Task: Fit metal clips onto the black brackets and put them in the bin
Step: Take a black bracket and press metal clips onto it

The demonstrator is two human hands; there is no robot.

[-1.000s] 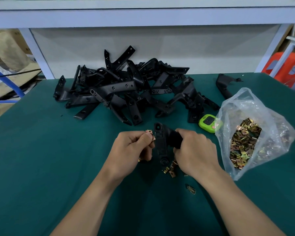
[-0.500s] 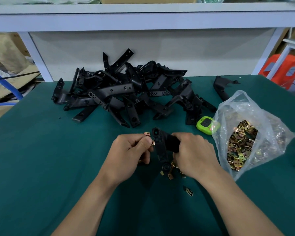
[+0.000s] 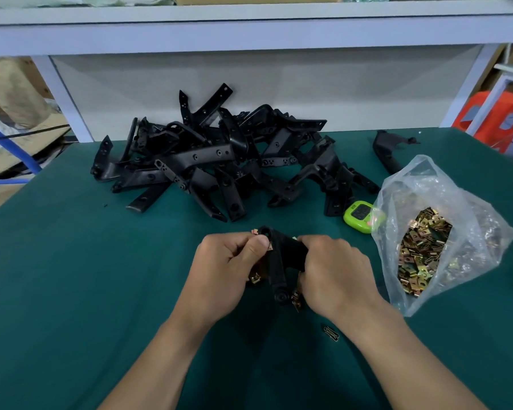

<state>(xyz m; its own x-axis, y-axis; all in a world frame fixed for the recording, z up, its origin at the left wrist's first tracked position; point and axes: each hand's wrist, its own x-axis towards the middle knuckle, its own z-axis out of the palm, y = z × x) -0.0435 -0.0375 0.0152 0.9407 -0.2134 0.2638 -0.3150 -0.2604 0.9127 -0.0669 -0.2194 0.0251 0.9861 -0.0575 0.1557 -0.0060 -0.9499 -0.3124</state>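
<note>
Your right hand (image 3: 335,273) is closed around the right-hand arm of a black bracket (image 3: 280,261), holding it just above the green surface (image 3: 71,276) in front of you. The bracket's long limb runs towards you, with one round end at the far tip and another round boss at the near tip. Your left hand (image 3: 225,270) is curled shut, thumb and forefinger pinching a small metal clip (image 3: 268,246) pressed against the bracket's left edge near its far end. More brass-coloured clips show in the palm of that hand, below the pinch, so it is gripping several at once.

A few loose clips (image 3: 296,298) lie on the surface just beside the bracket's near end, partly hidden by your right hand. A single dark clip (image 3: 330,332) lies apart, nearer to you, by your right forearm.

Beyond your hands, a big heap of black brackets (image 3: 219,161) is piled at the far side of the surface. One more bracket (image 3: 387,149) lies alone to the right of the heap. On your right, an open clear plastic bag (image 3: 433,232) holds a mass of brass-coloured clips, and a small green timer (image 3: 360,213) sits touching the bag's left side, near the heap's edge.
</note>
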